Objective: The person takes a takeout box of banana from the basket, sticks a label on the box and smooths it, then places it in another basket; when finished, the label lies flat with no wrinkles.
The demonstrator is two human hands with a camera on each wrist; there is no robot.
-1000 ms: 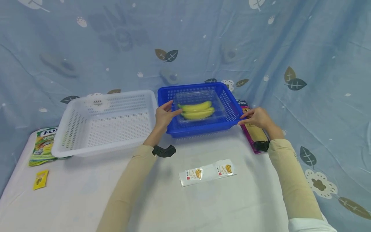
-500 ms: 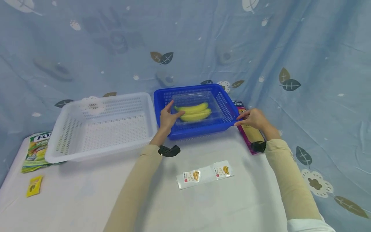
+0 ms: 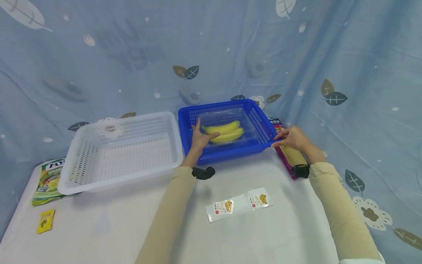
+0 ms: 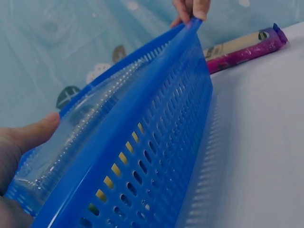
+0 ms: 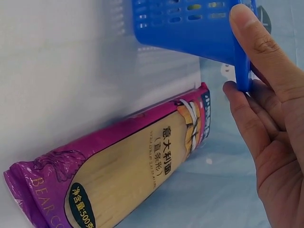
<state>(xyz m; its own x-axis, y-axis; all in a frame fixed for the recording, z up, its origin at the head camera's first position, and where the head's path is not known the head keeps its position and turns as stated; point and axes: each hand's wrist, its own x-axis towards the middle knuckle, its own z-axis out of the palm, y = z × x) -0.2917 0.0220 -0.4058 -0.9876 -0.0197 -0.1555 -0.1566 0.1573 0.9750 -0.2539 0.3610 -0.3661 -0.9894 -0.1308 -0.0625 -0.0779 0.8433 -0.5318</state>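
Observation:
A blue perforated basket (image 3: 235, 154) stands at the back of the table, holding a clear plastic box (image 3: 248, 119) with yellow bananas (image 3: 222, 128) inside. My left hand (image 3: 199, 140) is over its front-left part, fingers spread and thumb stretched toward the bananas. The left wrist view shows that thumb (image 4: 35, 134) beside the clear box, just inside the rim. At the front-right corner, my right hand (image 3: 292, 139) pinches the basket's rim between thumb and fingers, also seen closely in the right wrist view, where the thumb (image 5: 256, 35) lies along the rim.
Left of the blue basket is a white perforated basket (image 3: 132, 157). A purple pasta bag (image 5: 128, 161) lies under my right forearm. A strip with two banana labels (image 3: 240, 205) lies in front. Farther left are a green bag (image 3: 49, 183) and a small yellow packet (image 3: 45, 221).
My left hand has slid rightward from the basket's left side, its thumb now farther over the bananas. The right hand keeps its pinch on the corner. The head view has shifted slightly.

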